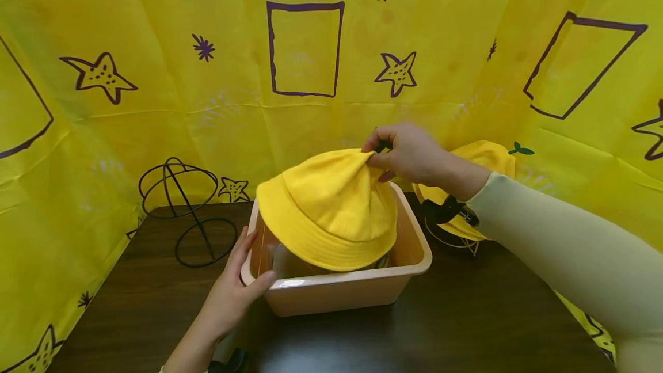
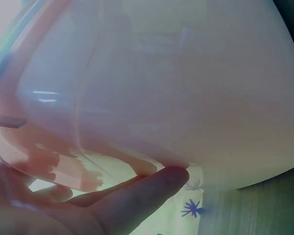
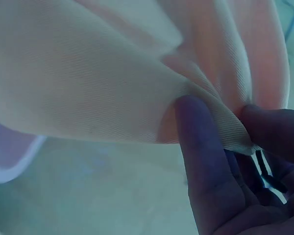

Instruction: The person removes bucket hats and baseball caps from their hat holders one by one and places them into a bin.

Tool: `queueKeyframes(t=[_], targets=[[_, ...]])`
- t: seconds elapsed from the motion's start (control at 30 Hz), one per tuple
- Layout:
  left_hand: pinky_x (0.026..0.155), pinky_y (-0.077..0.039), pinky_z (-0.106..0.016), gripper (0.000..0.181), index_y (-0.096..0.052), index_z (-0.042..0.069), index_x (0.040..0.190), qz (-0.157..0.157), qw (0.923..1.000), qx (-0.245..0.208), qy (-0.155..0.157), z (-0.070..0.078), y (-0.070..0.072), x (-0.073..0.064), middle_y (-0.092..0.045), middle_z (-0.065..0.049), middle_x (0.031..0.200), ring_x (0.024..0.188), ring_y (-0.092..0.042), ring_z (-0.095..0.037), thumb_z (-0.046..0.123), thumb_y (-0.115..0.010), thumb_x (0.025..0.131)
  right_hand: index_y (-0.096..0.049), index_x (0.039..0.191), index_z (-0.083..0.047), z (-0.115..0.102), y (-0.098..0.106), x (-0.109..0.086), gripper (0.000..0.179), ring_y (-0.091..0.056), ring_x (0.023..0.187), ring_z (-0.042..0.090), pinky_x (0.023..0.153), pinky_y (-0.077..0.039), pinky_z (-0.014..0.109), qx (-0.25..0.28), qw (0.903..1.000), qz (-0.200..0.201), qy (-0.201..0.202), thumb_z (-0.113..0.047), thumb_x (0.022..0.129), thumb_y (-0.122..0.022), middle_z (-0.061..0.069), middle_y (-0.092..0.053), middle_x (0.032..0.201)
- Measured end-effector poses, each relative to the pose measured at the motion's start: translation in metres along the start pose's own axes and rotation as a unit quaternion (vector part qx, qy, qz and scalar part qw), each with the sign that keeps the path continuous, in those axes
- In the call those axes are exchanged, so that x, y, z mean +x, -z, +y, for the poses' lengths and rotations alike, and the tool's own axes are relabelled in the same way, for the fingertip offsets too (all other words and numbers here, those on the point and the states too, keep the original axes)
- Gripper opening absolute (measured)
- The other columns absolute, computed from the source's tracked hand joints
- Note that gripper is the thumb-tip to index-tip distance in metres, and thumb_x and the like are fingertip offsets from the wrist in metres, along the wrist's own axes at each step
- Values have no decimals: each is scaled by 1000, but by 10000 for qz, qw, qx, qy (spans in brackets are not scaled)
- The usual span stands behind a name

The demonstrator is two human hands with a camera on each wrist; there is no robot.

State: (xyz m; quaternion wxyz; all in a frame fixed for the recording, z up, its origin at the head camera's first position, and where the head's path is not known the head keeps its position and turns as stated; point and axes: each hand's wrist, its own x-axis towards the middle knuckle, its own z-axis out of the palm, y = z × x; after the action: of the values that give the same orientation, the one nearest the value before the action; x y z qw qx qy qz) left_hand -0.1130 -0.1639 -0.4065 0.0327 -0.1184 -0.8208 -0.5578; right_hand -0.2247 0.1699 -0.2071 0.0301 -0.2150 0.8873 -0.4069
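My right hand (image 1: 409, 154) pinches the crown top of a yellow bucket hat (image 1: 331, 206), thumb and fingers bunching the cloth. A dark stem shows by those fingers in the right wrist view. The hat hangs brim down, tilted, over a pale pink plastic bin (image 1: 336, 295) and hides much of its inside. At the bin's near left corner, my left hand (image 1: 235, 286) holds the rim, thumb at the front and fingers along the left side. In the left wrist view, its fingers (image 2: 137, 200) lie against the bin's wall.
A black wire hat stand (image 1: 199, 226) stands left of the bin. Behind my right forearm, a second yellow hat (image 1: 484, 157) with a green leaf sits on another wire stand (image 1: 453, 242). Yellow patterned cloth (image 1: 305, 125) walls in the dark wooden table (image 1: 466, 321).
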Motion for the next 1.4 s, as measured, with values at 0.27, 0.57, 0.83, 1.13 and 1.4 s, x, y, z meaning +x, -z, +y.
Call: queueKeyframes(t=[0.27, 0.57, 0.83, 1.13, 1.4], targets=[[106, -30, -43, 81, -24, 15, 159, 3, 9999, -98, -23, 4, 0, 0, 0, -4, 165, 144, -19, -40, 26, -72, 94, -68, 106, -5, 33, 4, -4, 11, -69, 77, 26, 64, -59, 36, -503, 9981, -229, -283, -4, 95, -66, 13, -60, 108], [106, -29, -49, 82, -24, 15, 159, 24, 9998, -174, 7, 3, 0, 0, 0, -4, 165, 144, -19, -39, 26, -72, 94, -73, 102, -10, 34, -12, -1, 10, -68, 66, 23, 61, -57, 34, -1110, 9929, -418, -26, -7, 93, -70, 11, -66, 102], [103, -33, -48, 82, -23, 15, 159, 3, 9995, -311, 20, 3, -1, 1, 2, -5, 165, 143, -21, -45, 24, -72, 94, -74, 104, -12, 43, -41, 8, 13, -66, 67, 17, 64, -55, 29, -1790, 9782, -1023, 255, -8, 94, -68, 5, -69, 104], [99, -34, -19, 82, -23, 13, 159, 34, 9997, -226, -33, 1, -1, 0, 1, -5, 165, 143, -20, -42, 20, -72, 93, -73, 111, -16, 39, -69, 15, 18, -62, 99, 17, 87, -50, 35, -2595, 9403, -1892, 1127, -11, 96, -66, -2, -68, 108], [96, -33, -14, 81, -24, 13, 159, 43, 9997, -242, -16, 2, -1, 0, 1, -5, 165, 143, -21, -41, 19, -72, 93, -57, 140, -12, 45, -96, 16, 50, -49, 128, 24, 106, -38, 41, -2836, 9201, -2490, 1045, -23, 93, -70, 8, -54, 140]])
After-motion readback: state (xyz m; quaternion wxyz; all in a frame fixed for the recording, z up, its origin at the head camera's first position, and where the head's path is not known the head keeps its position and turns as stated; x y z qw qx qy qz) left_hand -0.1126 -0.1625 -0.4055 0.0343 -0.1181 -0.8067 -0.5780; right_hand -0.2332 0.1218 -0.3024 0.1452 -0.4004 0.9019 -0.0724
